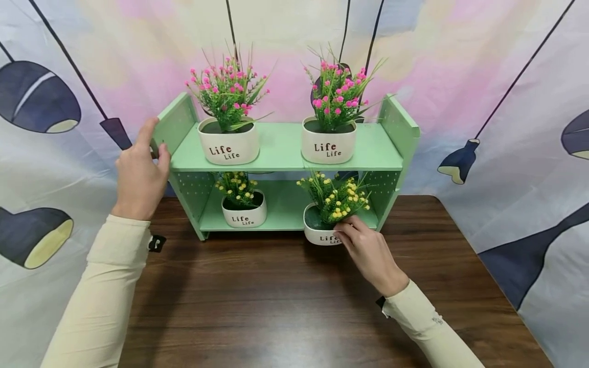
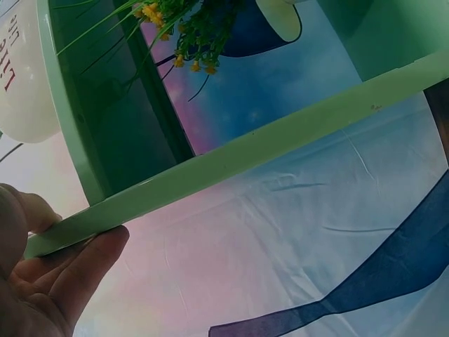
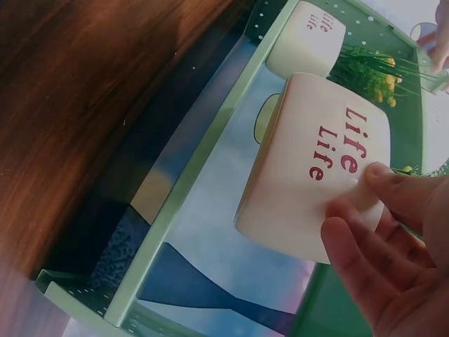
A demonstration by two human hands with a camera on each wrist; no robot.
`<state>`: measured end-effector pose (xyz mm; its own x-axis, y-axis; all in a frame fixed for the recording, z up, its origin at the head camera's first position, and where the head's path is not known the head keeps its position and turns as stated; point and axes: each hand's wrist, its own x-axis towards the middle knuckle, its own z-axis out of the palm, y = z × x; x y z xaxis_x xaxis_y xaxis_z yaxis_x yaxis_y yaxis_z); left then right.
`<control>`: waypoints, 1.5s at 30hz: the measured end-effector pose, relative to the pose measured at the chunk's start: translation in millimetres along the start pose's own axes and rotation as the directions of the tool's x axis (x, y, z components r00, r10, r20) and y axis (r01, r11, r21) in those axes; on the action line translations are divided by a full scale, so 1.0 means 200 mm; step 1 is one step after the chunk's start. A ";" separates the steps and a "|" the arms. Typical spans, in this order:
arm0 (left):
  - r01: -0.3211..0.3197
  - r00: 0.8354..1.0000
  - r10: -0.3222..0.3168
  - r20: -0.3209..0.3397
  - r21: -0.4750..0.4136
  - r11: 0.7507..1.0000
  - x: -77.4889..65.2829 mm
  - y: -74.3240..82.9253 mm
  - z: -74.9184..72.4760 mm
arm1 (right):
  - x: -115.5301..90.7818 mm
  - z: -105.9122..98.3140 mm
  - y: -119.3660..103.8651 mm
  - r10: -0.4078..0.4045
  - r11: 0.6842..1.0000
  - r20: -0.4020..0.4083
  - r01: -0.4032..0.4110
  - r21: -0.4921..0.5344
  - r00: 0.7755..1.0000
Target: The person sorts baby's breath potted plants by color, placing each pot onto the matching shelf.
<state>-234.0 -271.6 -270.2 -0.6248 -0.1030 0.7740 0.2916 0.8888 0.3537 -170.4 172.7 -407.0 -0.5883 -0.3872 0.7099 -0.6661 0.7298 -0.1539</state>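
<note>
A green two-tier shelf (image 1: 280, 166) stands on the brown table. My left hand (image 1: 140, 174) holds the upper edge of its left side panel (image 2: 231, 161), thumb on the inner face and fingers on the outer one. At the lower right, my right hand (image 1: 368, 250) pinches the rim of a white "Life" flowerpot (image 3: 316, 175) with yellow flowers (image 1: 342, 197). That pot overlaps the lower shelf's front edge in the head view. Further left on the lower tier sits another white pot (image 1: 244, 217) with yellow flowers.
On the upper tier stand two white pots with pink flowers, one left (image 1: 230, 148) and one right (image 1: 329, 147). Dark wooden table (image 1: 257, 306) extends in front of the shelf. Behind hangs a curtain (image 1: 515, 153) printed with lamps.
</note>
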 end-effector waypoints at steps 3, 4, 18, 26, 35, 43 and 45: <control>0.001 1.000 -0.001 -0.003 0.006 1.000 0.00 -0.01 -0.01 | 0.02 0.01 0.00 0.005 1.000 -0.002 -0.005 0.005 1.000; 0.002 1.000 -0.002 -0.002 0.006 1.000 0.00 -0.01 -0.01 | 0.03 0.02 0.00 0.006 1.000 -0.003 -0.006 0.006 1.000; 0.001 1.000 -0.001 0.000 0.004 1.000 0.00 -0.01 0.00 | 0.08 0.11 0.05 0.049 0.999 0.003 -0.049 0.001 0.999; 0.000 1.000 0.000 -0.010 0.003 1.000 0.00 -0.01 -0.01 | 0.11 0.16 0.09 0.091 0.996 0.027 -0.091 0.014 0.996; -0.007 1.000 0.007 -0.018 0.002 1.000 -0.01 0.00 0.00 | 0.12 0.20 0.11 0.121 0.992 0.063 -0.123 0.024 0.991; -0.012 1.000 0.012 -0.012 0.000 1.000 -0.01 0.00 0.00 | 0.13 0.23 0.13 0.145 0.989 0.065 -0.147 0.026 0.987; -0.013 1.000 0.013 -0.013 -0.004 1.000 -0.01 0.00 0.00 | 0.14 0.23 0.14 0.151 0.988 0.062 -0.153 0.029 0.987</control>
<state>-233.3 -271.5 -272.0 -0.6116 -0.0972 0.7852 0.3024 0.8883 0.3455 -225.9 155.7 -423.8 -0.7095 -0.3072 0.6343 -0.5813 0.7640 -0.2802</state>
